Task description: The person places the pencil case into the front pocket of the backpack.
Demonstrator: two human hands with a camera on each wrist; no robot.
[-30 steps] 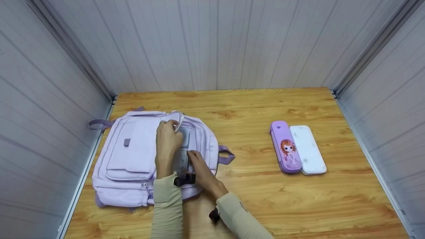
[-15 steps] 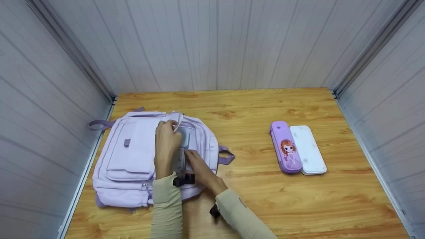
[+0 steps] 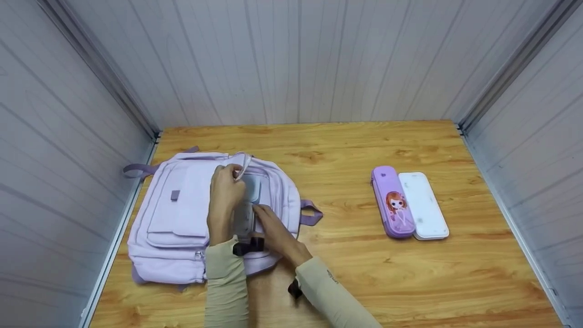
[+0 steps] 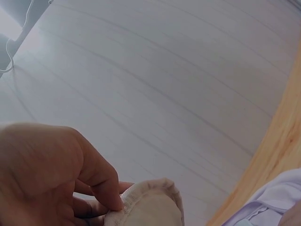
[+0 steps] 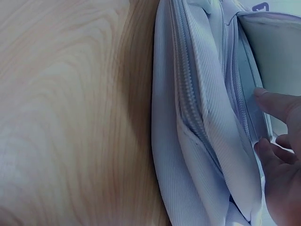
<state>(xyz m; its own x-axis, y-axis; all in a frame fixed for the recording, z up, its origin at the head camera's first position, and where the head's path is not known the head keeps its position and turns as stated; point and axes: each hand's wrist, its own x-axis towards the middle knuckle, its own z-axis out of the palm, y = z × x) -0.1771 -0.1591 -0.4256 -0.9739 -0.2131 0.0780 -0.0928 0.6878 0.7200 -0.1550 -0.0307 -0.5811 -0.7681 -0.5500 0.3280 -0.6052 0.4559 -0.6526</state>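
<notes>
A lilac backpack lies on the table at the left, its front pocket open towards the right. My left hand pinches the edge of the pocket flap between thumb and fingers and holds it raised. Inside the pocket lie a light blue flat case and, nearer me, a greyish flat case. My right hand reaches into the opening, thumb and fingers gripping the edge of the greyish case. Most of that case is hidden by the flap and my left arm.
To the right on the wooden table lie a purple pencil case with a cartoon girl on it and a white flat case beside it. Panelled walls enclose the back and both sides.
Over the last second, both hands have shifted slightly left. More of the greyish case shows beside my left wrist. The cases on the table lie as before.
</notes>
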